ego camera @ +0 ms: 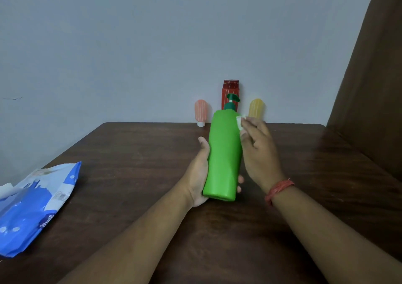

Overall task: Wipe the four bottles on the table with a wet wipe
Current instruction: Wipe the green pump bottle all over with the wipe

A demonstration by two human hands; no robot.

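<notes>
- We see the left hand (pixel 199 175) wrapped round the lower body of the green pump bottle (pixel 224 153), which is lifted above the table (pixel 130 175) centre, pump pointing to 12 o'clock.
- The right hand (pixel 258 151) pinches the wet wipe (pixel 240 121) against the bottle's shoulder, 1 o'clock side.
- Red bottle (pixel 230 92), pink bottle (pixel 202 112) and yellow bottle (pixel 257 108) stand at the 12 o'clock edge.
- Blue wipe pack (pixel 34 205) lies at 9 o'clock.

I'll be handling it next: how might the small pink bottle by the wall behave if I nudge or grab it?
The pink bottle stands upside down on its narrow white cap, wider above, so a nudge would probably tip it. Its rounded body may then roll. It looks small and translucent, so likely light and perhaps squeezable.
</notes>
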